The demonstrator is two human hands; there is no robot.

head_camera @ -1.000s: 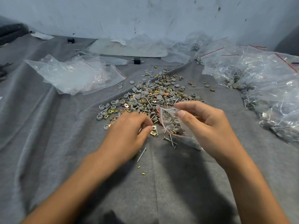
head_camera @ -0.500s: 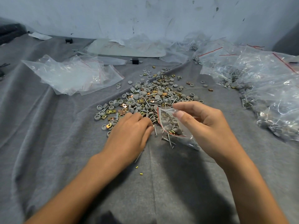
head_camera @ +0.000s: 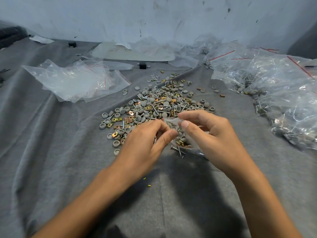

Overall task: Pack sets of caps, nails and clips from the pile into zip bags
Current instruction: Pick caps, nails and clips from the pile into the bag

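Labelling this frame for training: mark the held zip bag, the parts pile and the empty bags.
held zip bag (head_camera: 182, 140): head view, lower half, over contents.
parts pile (head_camera: 159, 103): head view, centre of heap.
empty bags (head_camera: 73, 81): head view, middle of stack.

Both forearms reached from the bottom edge toward the frame's centre. The left hand (head_camera: 145, 141) had its fingers curled, thumb forward. The right hand (head_camera: 212, 134) pinched a zip bag (head_camera: 171, 120) between thumb and forefinger.
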